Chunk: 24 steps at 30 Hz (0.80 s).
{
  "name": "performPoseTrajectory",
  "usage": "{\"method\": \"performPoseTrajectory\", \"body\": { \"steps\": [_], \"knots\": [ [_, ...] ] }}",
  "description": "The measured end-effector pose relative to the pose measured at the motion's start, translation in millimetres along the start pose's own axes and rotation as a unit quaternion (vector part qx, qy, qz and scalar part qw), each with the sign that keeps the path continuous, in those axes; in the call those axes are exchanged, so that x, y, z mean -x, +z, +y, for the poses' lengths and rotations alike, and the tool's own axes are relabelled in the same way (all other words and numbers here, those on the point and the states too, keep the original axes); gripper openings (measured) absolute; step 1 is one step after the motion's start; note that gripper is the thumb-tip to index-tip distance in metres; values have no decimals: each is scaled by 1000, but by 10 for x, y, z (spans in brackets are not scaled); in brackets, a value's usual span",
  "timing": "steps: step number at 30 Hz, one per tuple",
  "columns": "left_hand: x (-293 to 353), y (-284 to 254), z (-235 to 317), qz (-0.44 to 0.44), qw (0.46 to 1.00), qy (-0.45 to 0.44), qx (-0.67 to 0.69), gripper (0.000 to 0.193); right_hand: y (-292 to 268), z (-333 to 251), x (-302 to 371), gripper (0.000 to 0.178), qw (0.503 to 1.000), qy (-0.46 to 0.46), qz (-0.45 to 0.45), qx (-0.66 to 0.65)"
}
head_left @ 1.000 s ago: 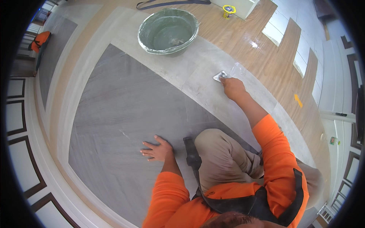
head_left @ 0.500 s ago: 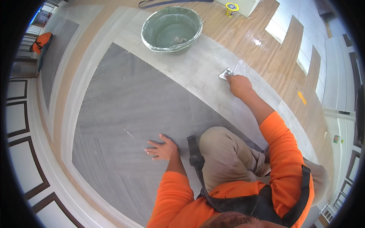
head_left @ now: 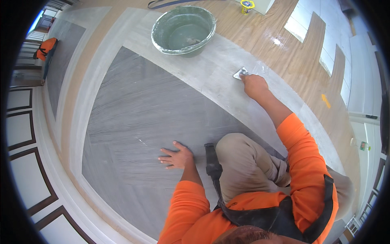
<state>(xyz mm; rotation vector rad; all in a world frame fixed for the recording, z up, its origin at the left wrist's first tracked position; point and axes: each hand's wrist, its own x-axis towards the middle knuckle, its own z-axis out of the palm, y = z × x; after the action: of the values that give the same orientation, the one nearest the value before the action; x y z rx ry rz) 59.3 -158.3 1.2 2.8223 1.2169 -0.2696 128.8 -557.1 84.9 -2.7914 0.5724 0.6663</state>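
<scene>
My right hand [head_left: 256,86] is closed around a small putty knife [head_left: 241,73] with a whitish, smeared blade. The blade is at the pale grey floor strip [head_left: 219,67], close to its border with the wood-look planks [head_left: 264,34]. A wet, glossy smear [head_left: 260,68] shows just beyond the knife. My left hand [head_left: 177,156] rests flat on the dark grey floor panel [head_left: 154,110], fingers spread, holding nothing. Ahead of me stands a green basin [head_left: 183,49] with a white-crusted rim; a little murky water and a lump lie inside.
A yellow cup [head_left: 246,6] and a dark strap [head_left: 166,4] lie past the basin. At the far right, white tiles [head_left: 298,24] meet staggered plank ends. Panelled white wall [head_left: 20,130] runs along the left. Another person in orange [head_left: 46,49] is at the far left.
The view has shifted slightly. My right hand with the putty knife has moved very little, and my left hand stays flat on the dark panel.
</scene>
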Motion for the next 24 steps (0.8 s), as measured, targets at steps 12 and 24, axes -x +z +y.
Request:
{"method": "performPoseTrajectory", "body": {
  "steps": [12, 24],
  "knots": [
    [13, -19, -10, -6, 1000, 5, 7, 92, 13, -56, 48, 44, 1000, 7, 15, 1],
    [29, -29, 42, -15, 1000, 9, -9, 92, 41, 10, 15, 44, 999, 13, 35, 3]
  ]
}}
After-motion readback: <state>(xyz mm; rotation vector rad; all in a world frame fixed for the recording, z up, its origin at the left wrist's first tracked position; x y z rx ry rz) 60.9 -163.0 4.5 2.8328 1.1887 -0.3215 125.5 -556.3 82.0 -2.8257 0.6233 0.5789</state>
